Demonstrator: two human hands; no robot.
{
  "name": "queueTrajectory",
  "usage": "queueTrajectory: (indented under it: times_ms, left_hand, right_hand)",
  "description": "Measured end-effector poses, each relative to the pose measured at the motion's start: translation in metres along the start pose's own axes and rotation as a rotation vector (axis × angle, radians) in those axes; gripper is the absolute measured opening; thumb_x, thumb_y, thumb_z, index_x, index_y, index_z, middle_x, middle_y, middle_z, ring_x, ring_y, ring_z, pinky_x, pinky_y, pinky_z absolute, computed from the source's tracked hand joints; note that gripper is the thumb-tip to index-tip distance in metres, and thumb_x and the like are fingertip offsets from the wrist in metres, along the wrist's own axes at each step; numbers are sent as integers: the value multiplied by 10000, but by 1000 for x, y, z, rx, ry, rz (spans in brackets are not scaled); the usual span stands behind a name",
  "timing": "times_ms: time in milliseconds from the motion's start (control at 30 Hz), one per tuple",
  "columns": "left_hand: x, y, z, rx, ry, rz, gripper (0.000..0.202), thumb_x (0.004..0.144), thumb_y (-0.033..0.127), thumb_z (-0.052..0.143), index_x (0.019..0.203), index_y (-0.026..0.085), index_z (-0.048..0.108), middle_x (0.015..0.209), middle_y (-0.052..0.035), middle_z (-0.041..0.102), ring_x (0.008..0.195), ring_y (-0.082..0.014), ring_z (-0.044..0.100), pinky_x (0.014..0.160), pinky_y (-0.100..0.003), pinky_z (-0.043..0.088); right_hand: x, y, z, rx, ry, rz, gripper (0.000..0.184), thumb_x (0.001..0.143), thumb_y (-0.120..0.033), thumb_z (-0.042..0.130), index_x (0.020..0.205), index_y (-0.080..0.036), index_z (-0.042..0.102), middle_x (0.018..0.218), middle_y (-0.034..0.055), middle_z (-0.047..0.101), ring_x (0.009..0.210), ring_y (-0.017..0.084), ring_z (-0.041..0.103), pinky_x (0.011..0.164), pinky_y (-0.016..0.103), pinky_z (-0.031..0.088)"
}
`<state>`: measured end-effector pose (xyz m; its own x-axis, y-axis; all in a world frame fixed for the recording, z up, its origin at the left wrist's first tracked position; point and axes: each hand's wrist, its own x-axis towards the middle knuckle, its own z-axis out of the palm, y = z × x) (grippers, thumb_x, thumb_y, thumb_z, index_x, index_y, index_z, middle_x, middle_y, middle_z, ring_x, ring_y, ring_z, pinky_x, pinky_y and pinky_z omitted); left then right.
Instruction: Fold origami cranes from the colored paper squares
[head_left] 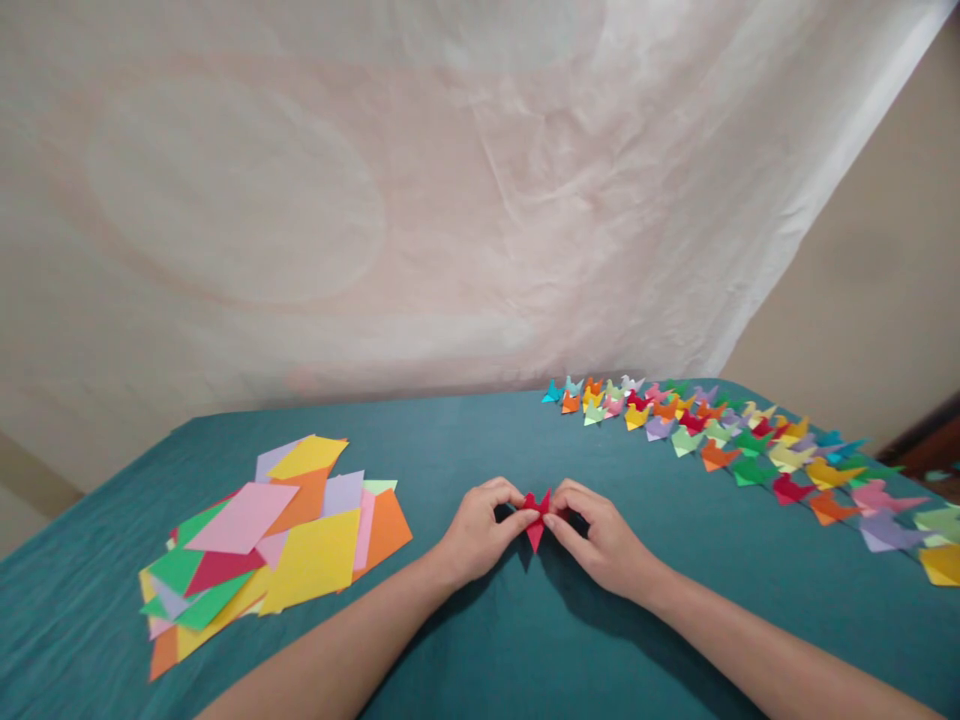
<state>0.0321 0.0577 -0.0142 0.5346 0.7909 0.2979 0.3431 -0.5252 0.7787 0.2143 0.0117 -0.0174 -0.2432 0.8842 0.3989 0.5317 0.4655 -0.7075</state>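
A small red folded-paper piece (535,530) with pointed tips is pinched between my two hands, just above the table. My left hand (484,525) grips its left side between thumb and fingers. On the opposite side, the thumb and fingers of my right hand (598,530) are closed on it. One point hangs downward and two smaller points stick up between the fingertips. Parts of the paper are covered by my fingers.
Loose coloured paper squares (315,560) lie in a heap on the left. Rows of folded paper birds (720,455) stand along the right side. A blue-green cloth (420,440) covers the table, and a pale sheet (450,200) hangs behind it.
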Motion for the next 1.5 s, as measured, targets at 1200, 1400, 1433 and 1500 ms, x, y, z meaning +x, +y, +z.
queueTrajectory:
  times_ms: [1200, 1400, 1433, 1500]
  left_hand:
    - [1, 0, -2, -133, 30, 7, 116, 794, 238, 612, 718, 157, 645, 775, -24, 614, 763, -141, 574, 730, -249, 417]
    - [1, -1, -2, -108, 35, -6, 129, 797, 259, 607, 720, 160, 636, 777, -23, 609, 757, -141, 567, 715, -246, 412]
    - [1, -1, -2, -100, 33, -7, 132, 800, 263, 604, 724, 161, 636, 780, -23, 608, 756, -141, 565, 715, -246, 411]
    - [1, -2, -1, -85, 30, -10, 137, 805, 272, 597, 732, 163, 635, 784, -23, 608, 758, -142, 563, 717, -246, 410]
  right_hand:
    - [4, 7, 1, 150, -48, 75, 213, 855, -273, 543, 709, -180, 668, 719, 23, 571, 683, 141, 540, 648, 266, 419]
    - [4, 5, 1, 146, -29, 78, 227, 855, -263, 536, 668, -170, 625, 726, 22, 566, 680, 138, 531, 650, 265, 413]
    - [4, 4, 0, 142, -24, 78, 228, 855, -260, 534, 663, -170, 616, 729, 22, 564, 682, 138, 529, 653, 266, 412]
    - [5, 3, 0, 133, -16, 78, 230, 858, -256, 527, 656, -170, 598, 733, 22, 560, 683, 137, 524, 654, 266, 409]
